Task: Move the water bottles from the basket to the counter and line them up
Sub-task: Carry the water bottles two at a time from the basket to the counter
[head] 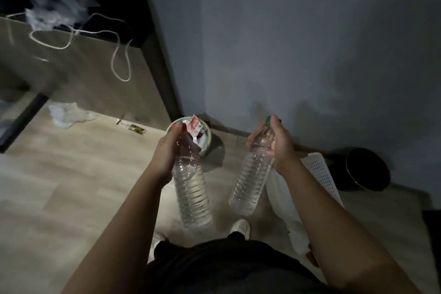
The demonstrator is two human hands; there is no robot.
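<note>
I hold two clear ribbed plastic water bottles upright above the floor. My left hand (pixel 167 150) grips the neck of the left bottle (pixel 193 198); its cap is hidden by my fingers. My right hand (pixel 281 145) grips the neck of the right bottle (pixel 253 179), whose green cap shows above my fingers. The white perforated basket (pixel 322 174) stands on the floor to the right, partly hidden behind my right forearm. At the upper left the counter (pixel 71 59) shows its wood side panel and dark top edge.
A small round bin (pixel 205 131) with red-and-white wrappers sits in the corner behind my left hand. A black round bin (pixel 367 169) stands at the wall on the right. Plastic wrap (pixel 66 112) and litter lie on the wood floor. White cords (pixel 119 55) hang over the counter's side.
</note>
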